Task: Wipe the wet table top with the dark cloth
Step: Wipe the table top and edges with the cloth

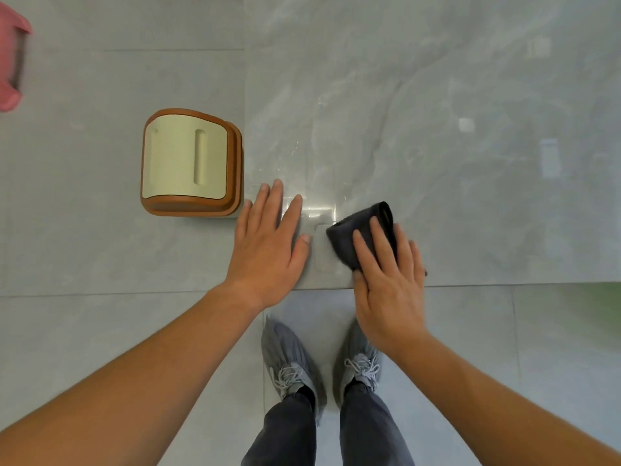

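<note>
Glossy grey marbled counter point(437, 129) above tiled floor point(84, 331), stool point(188, 163) beside: right hand point(389, 284) presses dark cloth point(359, 230) near the front edge, fingers point(381, 237) nearly straight, while left hand point(268, 243) rests flat, empty.

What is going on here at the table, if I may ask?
A person is wiping the glossy table top. The right hand presses a bunched dark cloth onto it near the front edge, while the left hand rests flat beside it. A brown and cream stool stands to the left.
</note>
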`<state>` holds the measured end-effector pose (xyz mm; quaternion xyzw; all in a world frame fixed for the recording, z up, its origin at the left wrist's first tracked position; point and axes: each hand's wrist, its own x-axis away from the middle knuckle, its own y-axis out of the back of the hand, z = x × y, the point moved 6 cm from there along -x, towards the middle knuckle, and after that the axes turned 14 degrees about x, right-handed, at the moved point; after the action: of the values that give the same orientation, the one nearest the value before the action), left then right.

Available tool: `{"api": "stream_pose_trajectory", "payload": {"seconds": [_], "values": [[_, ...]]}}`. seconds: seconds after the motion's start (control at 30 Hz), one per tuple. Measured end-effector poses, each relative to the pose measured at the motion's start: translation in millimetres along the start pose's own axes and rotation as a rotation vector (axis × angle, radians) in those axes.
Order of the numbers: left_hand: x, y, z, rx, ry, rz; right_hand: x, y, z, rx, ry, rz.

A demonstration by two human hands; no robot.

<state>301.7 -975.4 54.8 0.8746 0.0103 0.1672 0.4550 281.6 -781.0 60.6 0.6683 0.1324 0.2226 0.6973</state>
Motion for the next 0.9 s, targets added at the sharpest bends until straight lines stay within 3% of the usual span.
{"api": "stream_pose_trajectory", "payload": {"seconds": [0.2,0.4,0.47,0.6,0.73,0.8,0.9], "values": [[0.8,6.0,2.0,-0.012,0.007,0.009,-19.4,1.0,3.1,-0.003,0.138,0.011],[1.0,11.5,4.6,-0.007,-0.007,0.062,-102.2,12.5,-20.4,-0.049,-0.204,0.075],[-0.7,14.8,4.3,-0.009,-0.019,0.051,-96.1,12.9,-10.4,-0.025,-0.162,0.081],[-6.1,19.0,5.7,-0.071,-0.039,0.057,-63.2,14.9,4.8,0.034,0.111,0.102],[-22.7,33.7,14.5,-0.043,-0.026,0.041,-87.8,18.1,5.8,0.063,0.213,0.145],[-37.7,43.2,18.2,-0.013,-0.017,0.015,-129.8,21.8,8.4,0.058,0.197,0.117],[-58.6,53.4,22.8,0.001,-0.007,0.010,-198.7,24.5,12.0,0.002,0.020,0.075]]}}
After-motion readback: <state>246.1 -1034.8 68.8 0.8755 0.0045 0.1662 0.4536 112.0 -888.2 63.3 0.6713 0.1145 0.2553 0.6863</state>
